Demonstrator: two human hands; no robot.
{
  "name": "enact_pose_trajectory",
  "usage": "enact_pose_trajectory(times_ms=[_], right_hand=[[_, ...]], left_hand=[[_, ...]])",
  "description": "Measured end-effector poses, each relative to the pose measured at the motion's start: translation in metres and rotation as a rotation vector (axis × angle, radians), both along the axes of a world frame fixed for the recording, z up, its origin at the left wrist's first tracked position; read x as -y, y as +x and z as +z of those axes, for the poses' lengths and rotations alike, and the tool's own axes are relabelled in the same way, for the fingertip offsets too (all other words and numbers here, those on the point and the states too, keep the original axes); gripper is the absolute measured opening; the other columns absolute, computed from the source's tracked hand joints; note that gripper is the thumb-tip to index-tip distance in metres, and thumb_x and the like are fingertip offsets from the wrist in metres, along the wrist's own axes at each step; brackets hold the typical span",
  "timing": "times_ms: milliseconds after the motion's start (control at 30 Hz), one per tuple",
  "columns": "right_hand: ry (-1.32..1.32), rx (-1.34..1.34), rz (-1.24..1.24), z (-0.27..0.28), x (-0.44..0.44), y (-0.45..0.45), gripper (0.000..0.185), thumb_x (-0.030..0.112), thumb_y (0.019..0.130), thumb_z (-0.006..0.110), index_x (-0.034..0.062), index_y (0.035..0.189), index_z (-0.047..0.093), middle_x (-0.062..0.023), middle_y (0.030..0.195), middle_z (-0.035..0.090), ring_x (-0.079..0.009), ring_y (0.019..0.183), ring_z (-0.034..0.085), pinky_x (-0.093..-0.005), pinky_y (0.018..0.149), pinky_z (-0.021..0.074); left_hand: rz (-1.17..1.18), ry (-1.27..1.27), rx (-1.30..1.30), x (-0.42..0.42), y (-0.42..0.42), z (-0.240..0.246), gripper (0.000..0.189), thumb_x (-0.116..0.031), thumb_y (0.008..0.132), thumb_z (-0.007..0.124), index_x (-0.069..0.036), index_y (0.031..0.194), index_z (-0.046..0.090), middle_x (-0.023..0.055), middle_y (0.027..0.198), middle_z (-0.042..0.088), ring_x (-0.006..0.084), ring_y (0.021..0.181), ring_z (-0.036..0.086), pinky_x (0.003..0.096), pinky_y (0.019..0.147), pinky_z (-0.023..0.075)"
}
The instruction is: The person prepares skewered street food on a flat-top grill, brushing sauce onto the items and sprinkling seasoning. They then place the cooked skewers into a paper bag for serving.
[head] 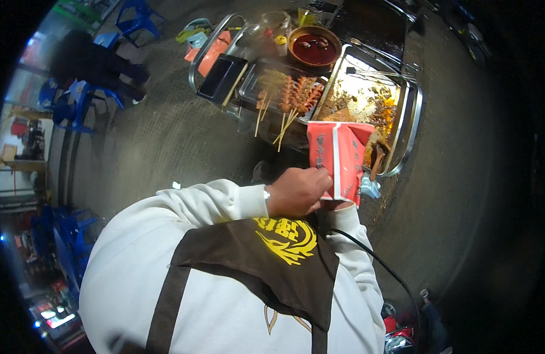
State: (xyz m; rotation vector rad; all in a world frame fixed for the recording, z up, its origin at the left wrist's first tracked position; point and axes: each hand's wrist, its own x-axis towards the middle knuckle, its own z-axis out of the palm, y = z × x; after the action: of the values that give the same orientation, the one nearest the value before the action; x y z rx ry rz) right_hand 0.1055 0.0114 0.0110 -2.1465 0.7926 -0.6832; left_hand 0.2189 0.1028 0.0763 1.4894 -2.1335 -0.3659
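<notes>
A red and white printed paper bag is held upright before my chest, at the near edge of the cart. My left hand grips its lower left side with bent fingers. Mostly hidden behind the bag's bottom is my right hand; only a strip near the cuff shows, so its fingers cannot be seen. Just beyond the bag lies a metal tray with sauce, crumbs and a wooden-handled brush or spoon. Left of it, skewered sausages rest on another tray, their sticks pointing towards me.
A bowl of dark red sauce stands behind the trays, near a dark griddle. A black flat box sits at the cart's left by a metal rail. Blue plastic chairs and a person are farther left. A black cable hangs at my right.
</notes>
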Motion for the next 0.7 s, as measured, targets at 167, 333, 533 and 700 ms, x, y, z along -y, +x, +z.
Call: enact_pose_trajectory(times_ms=[167, 333, 533, 700], right_hand=[[-0.063, 0.125, 0.216, 0.049, -0.024, 0.041, 0.018, 0.005, 0.084, 0.071, 0.0047, 0.102, 0.067, -0.0126, 0.096, 0.068, -0.0306, 0.087, 0.066, -0.0386, 0.076, 0.0516], [-0.096, 0.41, 0.097, 0.059, -0.028, 0.072, 0.007, 0.004, 0.091, 0.063, -0.0013, 0.094, 0.066, -0.0132, 0.084, 0.068, -0.026, 0.075, 0.067, -0.0337, 0.069, 0.0536], [0.564, 0.221, -0.307, -0.085, 0.013, 0.106, 0.033, 0.017, 0.096, 0.064, -0.0017, 0.122, 0.055, -0.0132, 0.111, 0.064, -0.021, 0.1, 0.063, -0.0308, 0.09, 0.0492], [1.001, 0.057, -0.388, -0.184, 0.016, 0.142, 0.039, 0.028, 0.097, 0.065, -0.0003, 0.121, 0.053, -0.0072, 0.101, 0.064, -0.0142, 0.085, 0.061, -0.0279, 0.073, 0.0489]], left_hand=[[0.374, -0.155, -0.04, -0.003, 0.085, 0.008, 0.025, -0.005, 0.069, 0.068, -0.01, 0.09, 0.054, 0.0098, 0.084, 0.056, 0.0325, 0.075, 0.061, 0.0418, 0.061, 0.0497], [0.655, -0.2, 0.016, -0.012, 0.192, 0.033, 0.021, -0.001, 0.075, 0.064, -0.008, 0.09, 0.05, 0.0118, 0.077, 0.054, 0.0346, 0.068, 0.059, 0.0435, 0.059, 0.0474], [0.793, -0.255, -0.004, -0.022, 0.278, 0.029, 0.021, 0.002, 0.077, 0.063, -0.007, 0.089, 0.048, 0.0116, 0.074, 0.054, 0.0328, 0.066, 0.06, 0.0417, 0.058, 0.0464], [0.791, -0.217, 0.001, -0.017, 0.328, 0.017, 0.023, 0.001, 0.075, 0.064, -0.007, 0.089, 0.048, 0.0109, 0.074, 0.054, 0.0327, 0.067, 0.06, 0.0421, 0.059, 0.0468]])
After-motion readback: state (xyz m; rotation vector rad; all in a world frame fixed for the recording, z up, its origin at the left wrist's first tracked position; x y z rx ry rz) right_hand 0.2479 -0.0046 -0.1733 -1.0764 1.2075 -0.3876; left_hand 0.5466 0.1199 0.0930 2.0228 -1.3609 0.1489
